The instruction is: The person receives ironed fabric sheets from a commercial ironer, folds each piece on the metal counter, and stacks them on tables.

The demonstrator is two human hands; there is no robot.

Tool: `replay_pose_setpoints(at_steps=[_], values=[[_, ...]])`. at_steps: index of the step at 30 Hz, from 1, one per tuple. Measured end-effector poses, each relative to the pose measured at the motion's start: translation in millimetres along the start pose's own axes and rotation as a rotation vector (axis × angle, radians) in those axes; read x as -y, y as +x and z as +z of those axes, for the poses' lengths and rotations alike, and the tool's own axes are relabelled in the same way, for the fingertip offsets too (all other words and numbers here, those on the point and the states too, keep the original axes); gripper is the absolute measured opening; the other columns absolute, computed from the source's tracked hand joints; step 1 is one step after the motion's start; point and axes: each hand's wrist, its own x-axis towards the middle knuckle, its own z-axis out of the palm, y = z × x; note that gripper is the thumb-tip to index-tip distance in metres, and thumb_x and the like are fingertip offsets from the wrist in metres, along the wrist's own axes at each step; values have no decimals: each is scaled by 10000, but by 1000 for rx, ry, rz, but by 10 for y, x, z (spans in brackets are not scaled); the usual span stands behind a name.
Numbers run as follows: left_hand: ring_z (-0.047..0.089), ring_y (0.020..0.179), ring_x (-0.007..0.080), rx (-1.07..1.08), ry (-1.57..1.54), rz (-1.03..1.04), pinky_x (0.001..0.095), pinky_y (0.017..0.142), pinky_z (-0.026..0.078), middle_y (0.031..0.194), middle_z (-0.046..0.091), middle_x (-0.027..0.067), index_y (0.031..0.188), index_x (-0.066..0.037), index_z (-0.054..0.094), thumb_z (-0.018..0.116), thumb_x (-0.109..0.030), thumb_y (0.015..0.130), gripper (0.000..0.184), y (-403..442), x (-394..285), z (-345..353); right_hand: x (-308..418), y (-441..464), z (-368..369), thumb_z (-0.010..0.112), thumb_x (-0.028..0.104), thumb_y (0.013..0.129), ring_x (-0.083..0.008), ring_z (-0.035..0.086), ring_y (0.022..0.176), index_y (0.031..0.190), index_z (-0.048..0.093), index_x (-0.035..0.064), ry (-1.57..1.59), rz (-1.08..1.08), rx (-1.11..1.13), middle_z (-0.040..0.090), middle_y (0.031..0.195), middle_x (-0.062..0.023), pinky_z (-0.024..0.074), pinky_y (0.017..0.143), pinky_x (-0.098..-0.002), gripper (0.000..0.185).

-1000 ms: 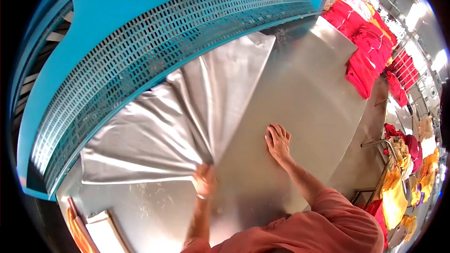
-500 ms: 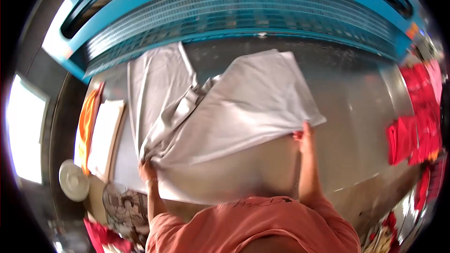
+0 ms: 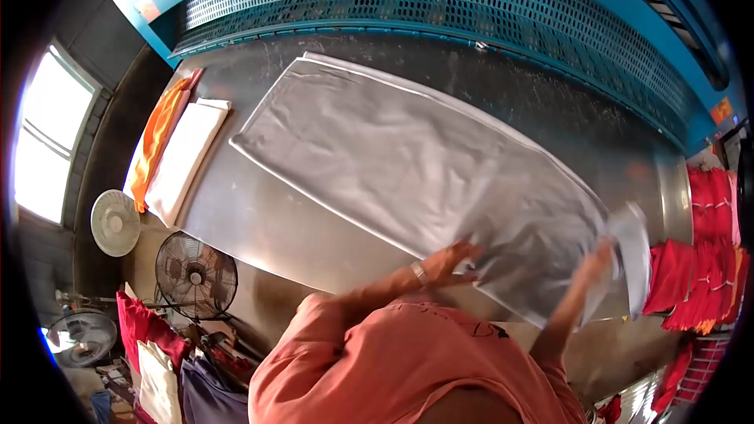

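A pair of light grey trousers [image 3: 377, 149] lies lengthwise across the metal table [image 3: 259, 224], one leg over the other, with soft wrinkles. My left hand [image 3: 452, 261] rests at the near edge of the cloth, fingers and thumb apart. Toward the right end of the trousers, my right hand [image 3: 594, 263] is smeared by motion, so its fingers cannot be made out. Beside it, a loose flap of the grey cloth is raised and blurred near the table's right end.
Behind the table runs a blue machine [image 3: 440, 20] with a perforated front. Folded white cloth [image 3: 184, 157] and orange cloth [image 3: 155, 141] lie at left. Bundles of red cloth [image 3: 671, 267] sit at right. A black fan [image 3: 196, 276] stands below the left edge.
The trousers went from spread legs to one long layered shape reaching right. Both hands moved right, and my left hand left the gathered part it held. The view has shifted.
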Motion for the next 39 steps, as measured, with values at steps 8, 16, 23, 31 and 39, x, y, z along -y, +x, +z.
replay_pose_setpoints(at_steps=[8,16,23,31,39], values=[[500,657,124,-967,-79,-209,284,607,426,742,575,18,1023,-34,586,556,-141,811,240,491,847,-1806,3868,-523,124,595,141,791,-321,476,1077,1072,536,13,575,-402,675,524,1149,-156,371,900,-413,314],[518,1010,369,-1516,555,-1186,434,873,431,1114,546,172,1209,-78,457,696,-402,652,688,-1959,2260,-3990,2449,-1287,-157,581,86,783,-313,488,1058,1039,564,36,49,-150,367,528,1147,-125,397,885,-398,261],[485,628,84,-923,-325,-352,219,577,422,728,569,-21,854,-28,608,583,-23,785,73,-882,1786,-3386,1833,-1532,-343,581,163,832,-191,509,956,1057,548,18,386,620,301,551,1009,-111,403,845,-330,270],[527,969,325,-141,412,35,398,879,404,1162,499,147,1348,-94,279,730,-328,664,852,-476,331,-782,2776,-531,-176,648,162,782,-147,525,859,1047,566,-15,1349,1057,388,584,980,-44,417,771,-258,329],[585,735,338,-637,222,-899,414,686,471,776,604,206,909,6,582,588,-332,781,361,-419,235,-346,4508,-39,207,502,210,895,-156,567,916,1253,428,-10,1539,269,1271,581,1052,-93,421,826,-288,427]])
